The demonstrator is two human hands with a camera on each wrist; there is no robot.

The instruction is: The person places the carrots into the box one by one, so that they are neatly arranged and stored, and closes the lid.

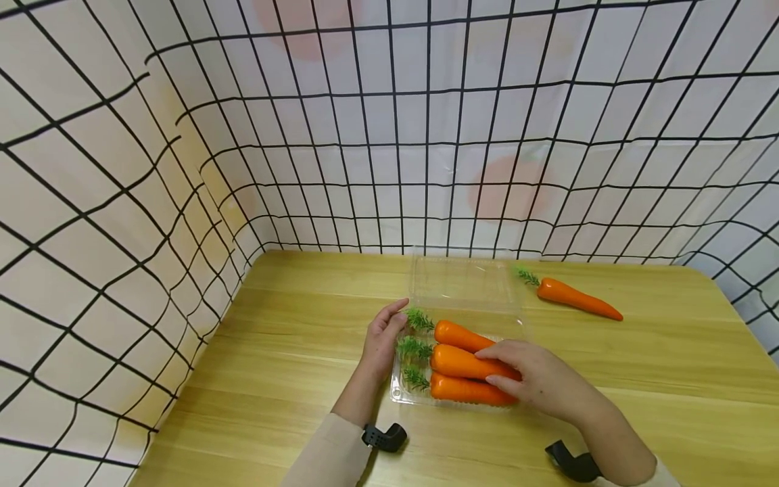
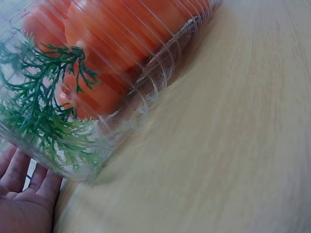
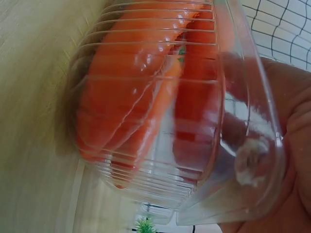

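Note:
A clear plastic clamshell box (image 1: pixel 396 393) holds three orange toy carrots with green leafy tops at the left. They are a back carrot (image 1: pixel 453 333), a middle carrot (image 1: pixel 456 361) and a front carrot (image 1: pixel 459 389). My right hand (image 1: pixel 538 379) reaches over the box's right side and grips the middle carrot near its tip, fingers behind and thumb in front. Its fingertips cover the carrots' right ends in the head view. Beside the box's left wall rests my left hand (image 1: pixel 380 341), fingers extended; the left wrist view shows this hand (image 2: pixel 29 199) by the box corner.
The box's transparent lid (image 1: pixel 464 279) lies folded back behind it. Another carrot (image 1: pixel 578 299) lies on the wooden table (image 1: pixel 292 352), to the right of the lid. White cloth walls with a black grid (image 1: pixel 365 169) stand at the back and sides.

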